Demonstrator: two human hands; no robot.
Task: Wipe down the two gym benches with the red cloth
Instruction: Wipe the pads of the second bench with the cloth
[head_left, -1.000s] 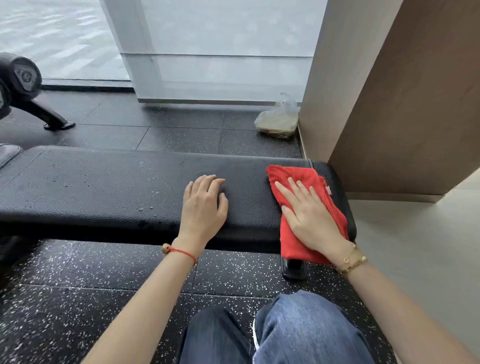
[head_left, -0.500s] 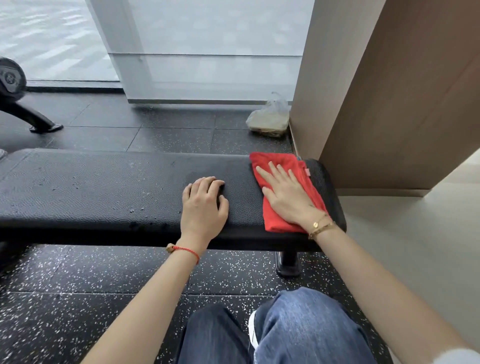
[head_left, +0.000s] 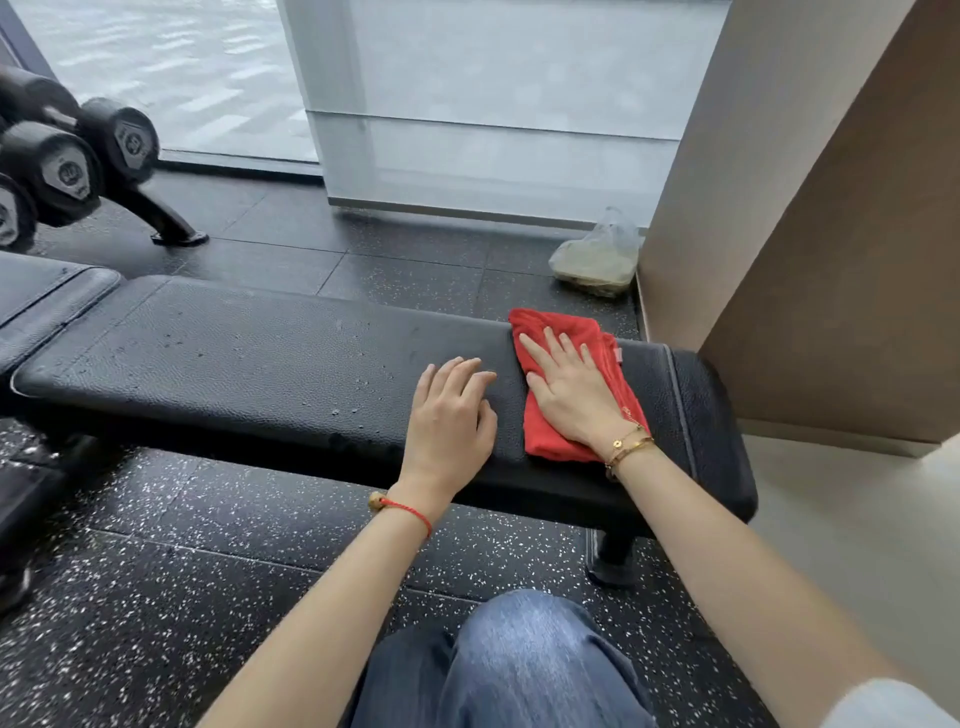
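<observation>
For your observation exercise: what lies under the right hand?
The right hand presses flat on the red cloth, which lies on the bench. The bench surface beneath the cloth is covered, so it cannot be seen.

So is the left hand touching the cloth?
Apart. The head view shows bare bench between the left hand and the cloth.

- Red cloth (head_left: 550, 374), bright and solid, no pattern.
- Bench (head_left: 270, 364): black with a pebbled grain, speckled with small droplets.
- Floor (head_left: 156, 597): black tiles flecked with white specks.
- Left wrist wears a red string bracelet (head_left: 410, 512) with a gold bead.
- Right wrist shows gold bracelets (head_left: 628, 441).
- Jeans (head_left: 509, 670): faded blue denim, darker on the left leg.
- Dumbbells (head_left: 67, 166): black with grey end plates.
- Wall panel (head_left: 841, 249): brown beside beige.
</observation>
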